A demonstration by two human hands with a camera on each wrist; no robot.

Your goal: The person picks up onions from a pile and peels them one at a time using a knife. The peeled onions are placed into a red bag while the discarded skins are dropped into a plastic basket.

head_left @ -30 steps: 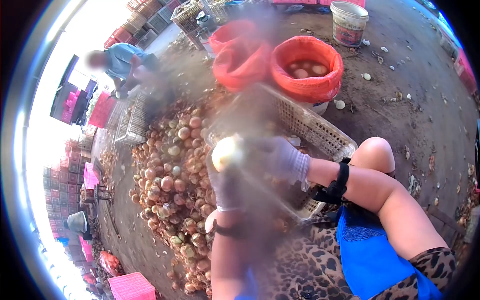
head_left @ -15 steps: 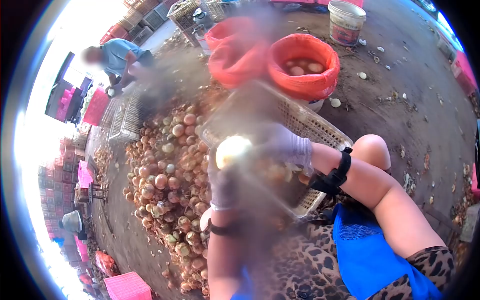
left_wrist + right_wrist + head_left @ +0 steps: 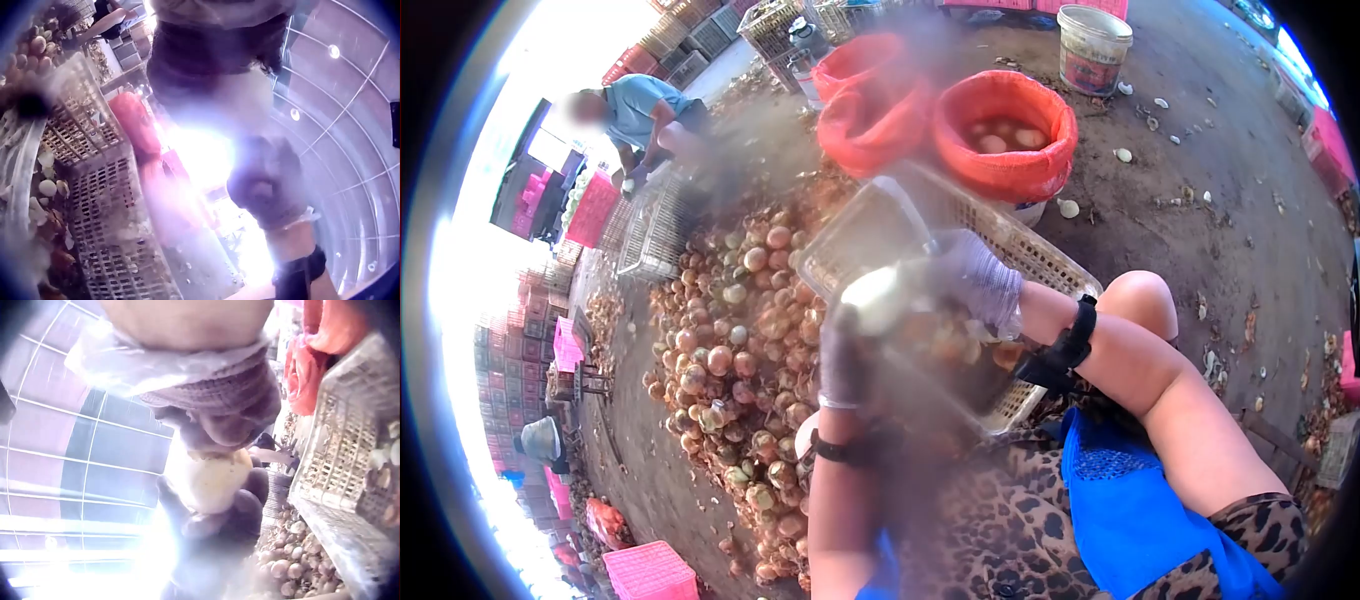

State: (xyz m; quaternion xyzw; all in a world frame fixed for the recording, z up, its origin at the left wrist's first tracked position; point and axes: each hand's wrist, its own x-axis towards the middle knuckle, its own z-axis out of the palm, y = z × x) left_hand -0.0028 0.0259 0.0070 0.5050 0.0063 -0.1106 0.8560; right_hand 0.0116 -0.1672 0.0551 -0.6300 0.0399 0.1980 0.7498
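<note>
A pale, peeled-looking onion is held up between both gloved hands, over the near left side of a plastic crate. My left hand cups it from below in the head view, its fingers curled round the onion in the right wrist view. My right hand meets it from the other side; in the right wrist view its bent fingers press at the brownish end. Blur and glare hide part of this contact in the head view. The left wrist view shows the right hand against bright light.
The crate holds onions and skins. Left of it spreads a large heap of unpeeled onions. Beyond stand a red-lined bucket with peeled onions in liquid, another red liner and a white bucket. A person bends over crates.
My right hand has lifted slightly and turned at the onion. My left hand keeps its hold, and the onion has tilted a little. The view has swung slightly right since a second ago.
</note>
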